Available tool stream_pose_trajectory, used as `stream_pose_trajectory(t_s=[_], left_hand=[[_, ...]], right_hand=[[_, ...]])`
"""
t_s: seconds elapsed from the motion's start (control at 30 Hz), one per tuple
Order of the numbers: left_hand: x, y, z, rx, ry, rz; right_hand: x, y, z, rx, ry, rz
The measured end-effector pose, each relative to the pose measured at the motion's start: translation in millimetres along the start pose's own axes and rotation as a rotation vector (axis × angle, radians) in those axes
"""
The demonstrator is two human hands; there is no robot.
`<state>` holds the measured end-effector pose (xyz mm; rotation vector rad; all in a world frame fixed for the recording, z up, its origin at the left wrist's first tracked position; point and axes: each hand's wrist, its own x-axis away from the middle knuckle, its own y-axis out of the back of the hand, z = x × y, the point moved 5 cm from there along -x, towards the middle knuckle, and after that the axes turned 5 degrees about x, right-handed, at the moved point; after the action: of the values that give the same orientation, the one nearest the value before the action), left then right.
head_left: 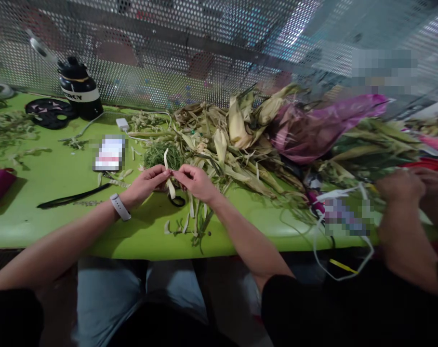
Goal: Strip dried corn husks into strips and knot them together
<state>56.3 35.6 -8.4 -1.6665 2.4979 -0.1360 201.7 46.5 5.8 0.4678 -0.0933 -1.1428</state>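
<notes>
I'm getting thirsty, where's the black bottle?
In the head view, the black bottle stands back left on the green table, beside a flat black object.

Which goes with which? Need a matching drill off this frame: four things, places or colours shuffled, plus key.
Things
1. plastic bag
2. pale strip
3. bottle
4. wristband

Places and colours
A. around the left wrist
B. purple-pink, by the corn husks
C. black with a white band, near the perforated screen
D. between the left hand and the right hand

Pairs: 1-B, 2-D, 3-C, 4-A
</notes>
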Motion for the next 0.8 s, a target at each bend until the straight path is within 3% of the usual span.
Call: stream_pose_trajectory(t_s=[0.13,0.4,0.8], left_hand=[[-0.6,3.9,3.7,0.084,0.007,-0.037],[1.3,-2.5,-5.8,-0.016,-0.059,0.103],[2.7,2.7,-0.1,0.123,0.013,0.034]], right_hand=[[-0.7,-0.2,0.7,-0.033,-0.001,-0.016],[1.0,1.5,0.3,-0.058,-0.046,-0.085],[5.9,7.4,9.2,0.093,0.084,-0.214]])
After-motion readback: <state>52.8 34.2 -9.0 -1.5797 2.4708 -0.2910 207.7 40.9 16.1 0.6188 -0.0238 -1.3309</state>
